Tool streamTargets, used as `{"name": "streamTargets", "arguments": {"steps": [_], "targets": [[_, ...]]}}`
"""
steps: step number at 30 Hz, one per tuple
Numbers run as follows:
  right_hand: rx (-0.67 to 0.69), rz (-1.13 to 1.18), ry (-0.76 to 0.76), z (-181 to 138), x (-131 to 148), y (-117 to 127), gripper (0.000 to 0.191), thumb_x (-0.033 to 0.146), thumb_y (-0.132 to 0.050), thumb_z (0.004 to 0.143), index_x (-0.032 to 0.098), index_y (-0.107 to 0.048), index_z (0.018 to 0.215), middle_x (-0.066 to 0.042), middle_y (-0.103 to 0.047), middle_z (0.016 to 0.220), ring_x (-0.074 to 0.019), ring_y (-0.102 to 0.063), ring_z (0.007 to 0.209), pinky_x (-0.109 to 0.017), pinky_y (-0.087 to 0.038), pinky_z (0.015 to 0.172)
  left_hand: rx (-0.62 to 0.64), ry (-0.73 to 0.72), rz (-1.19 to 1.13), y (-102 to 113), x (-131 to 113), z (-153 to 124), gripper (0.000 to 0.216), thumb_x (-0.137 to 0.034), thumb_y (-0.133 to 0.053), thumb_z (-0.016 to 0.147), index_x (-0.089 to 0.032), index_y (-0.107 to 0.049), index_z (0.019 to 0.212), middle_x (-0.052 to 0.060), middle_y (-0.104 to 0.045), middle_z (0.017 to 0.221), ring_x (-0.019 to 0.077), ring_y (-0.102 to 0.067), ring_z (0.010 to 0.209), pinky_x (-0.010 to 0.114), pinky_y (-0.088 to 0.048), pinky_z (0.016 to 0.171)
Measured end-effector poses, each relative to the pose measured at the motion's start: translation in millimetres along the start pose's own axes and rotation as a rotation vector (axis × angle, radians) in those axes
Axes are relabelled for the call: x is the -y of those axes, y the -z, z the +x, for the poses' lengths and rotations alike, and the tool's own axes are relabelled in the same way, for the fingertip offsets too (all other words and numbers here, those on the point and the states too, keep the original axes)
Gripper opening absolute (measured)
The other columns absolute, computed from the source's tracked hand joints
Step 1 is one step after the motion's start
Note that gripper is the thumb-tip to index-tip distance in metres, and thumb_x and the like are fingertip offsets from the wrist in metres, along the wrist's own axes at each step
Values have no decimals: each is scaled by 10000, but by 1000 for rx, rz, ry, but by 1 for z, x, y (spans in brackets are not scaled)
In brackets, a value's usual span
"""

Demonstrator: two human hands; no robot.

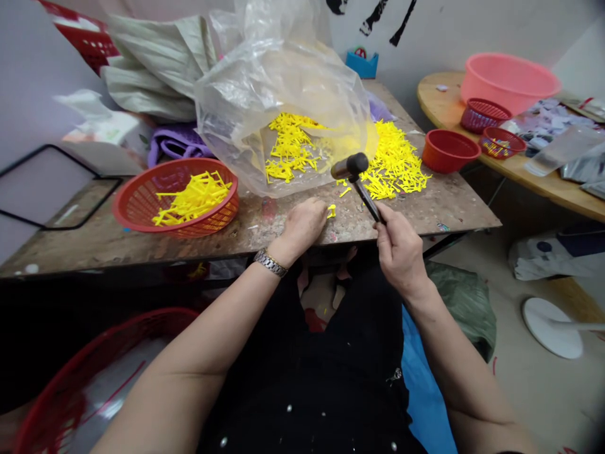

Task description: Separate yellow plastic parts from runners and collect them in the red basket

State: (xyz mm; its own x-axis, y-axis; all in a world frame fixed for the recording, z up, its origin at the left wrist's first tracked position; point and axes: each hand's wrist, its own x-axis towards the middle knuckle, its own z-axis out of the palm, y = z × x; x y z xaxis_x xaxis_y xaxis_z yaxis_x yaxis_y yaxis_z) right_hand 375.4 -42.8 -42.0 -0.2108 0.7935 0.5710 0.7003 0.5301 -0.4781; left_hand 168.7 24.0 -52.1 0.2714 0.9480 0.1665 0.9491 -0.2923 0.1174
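Observation:
My right hand (401, 249) grips the handle of a mallet (350, 166) with a dark, rounded double head, raised above the table. Near the table's front edge, my left hand (305, 224) rests with its fingers closed on a small yellow plastic piece (331, 211), which sticks out past the fingertips. Just beyond the mallet lies a heap of yellow plastic pieces (397, 161). More of them sit inside a large clear plastic bag (236, 120) behind my left hand. To the left, a red-orange basket (127, 202) holds another pile of yellow pieces.
A red bowl (450, 151) stands at the table's right edge. On the round wooden side table (430, 88) are a pink basin (510, 82) and small red baskets (486, 115). A big red basket (51, 378) is at lower left. A green bag (466, 302) lies on the floor.

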Motion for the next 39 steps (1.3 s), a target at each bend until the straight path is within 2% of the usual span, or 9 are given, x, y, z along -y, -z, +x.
{"name": "streamTargets", "arguments": {"steps": [3, 7, 9, 14, 20, 26, 28, 32, 39], "targets": [[28, -26, -27, -3, -7, -9, 489, 249, -328, 1029, 207, -480, 1492, -136, -675, 1272, -266, -638, 1171, -466, -521, 1041, 3, 10, -5, 0, -1, 0, 296, -201, -424, 1018, -115, -708, 1017, 153, -700, 1039, 253, -654, 963, 332, -474, 847], [251, -91, -113, -1, -21, -17, 453, 209, -361, 998, 166, -569, 1398, -157, -697, 1233, -288, -652, 1135, -444, -540, 988, 11, 22, -10, 1, -2, 0, 312, -187, -406, 1019, -101, -705, 1037, 164, -700, 1056, 258, -655, 989, 335, -475, 863], [232, -100, -114, 3, -20, -12, 455, 217, -369, 997, 156, -569, 1401, -161, -701, 1202, -289, -661, 1095, -441, -540, 973, 14, 16, -8, 1, -3, 0, 306, -189, -412, 1017, -100, -704, 1034, 166, -700, 1058, 261, -653, 992, 336, -474, 864], [33, -28, -6, 2, -7, -3, 513, 244, -324, 1019, 182, -461, 1510, -140, -676, 1247, -264, -641, 1138, -452, -519, 1028, 10, 6, 5, 1, -2, 0, 293, -202, -429, 1016, -104, -706, 1020, 161, -700, 1053, 262, -651, 983, 338, -474, 857], [264, -91, -121, -3, -20, -17, 477, 207, -353, 989, 143, -557, 1415, -168, -688, 1266, -299, -643, 1173, -463, -535, 1008, 21, 19, 6, 0, -2, 1, 313, -190, -413, 1016, -100, -711, 1047, 165, -705, 1052, 259, -665, 974, 336, -483, 850], [72, -46, -35, -3, -11, -6, 517, 243, -329, 1019, 202, -452, 1520, -132, -684, 1253, -262, -645, 1175, -432, -532, 1024, -14, -7, 26, -3, -2, -1, 306, -207, -412, 1021, -108, -701, 1027, 164, -696, 1035, 267, -660, 970, 343, -483, 839], [99, -46, -47, -4, -13, -10, 519, 226, -333, 1009, 188, -465, 1509, -144, -681, 1280, -272, -637, 1199, -447, -531, 1028, -8, -4, 25, -2, -3, -2, 302, -205, -413, 1021, -107, -699, 1035, 163, -694, 1036, 263, -663, 964, 339, -482, 830], [275, -97, -146, -6, -27, -17, 469, 183, -366, 974, 159, -573, 1393, -158, -705, 1274, -292, -656, 1185, -461, -539, 1008, -5, 22, 15, -2, -7, -4, 307, -198, -407, 1021, -105, -698, 1051, 166, -692, 1043, 273, -667, 968, 345, -481, 815], [194, -180, -109, -14, -36, -7, 442, 210, -377, 990, 172, -571, 1385, -145, -693, 1303, -286, -658, 1181, -429, -550, 967, -85, 11, -91, -10, 0, -5, 281, -198, -431, 1006, -128, -703, 998, 148, -707, 1036, 259, -653, 991, 337, -484, 858]]}}
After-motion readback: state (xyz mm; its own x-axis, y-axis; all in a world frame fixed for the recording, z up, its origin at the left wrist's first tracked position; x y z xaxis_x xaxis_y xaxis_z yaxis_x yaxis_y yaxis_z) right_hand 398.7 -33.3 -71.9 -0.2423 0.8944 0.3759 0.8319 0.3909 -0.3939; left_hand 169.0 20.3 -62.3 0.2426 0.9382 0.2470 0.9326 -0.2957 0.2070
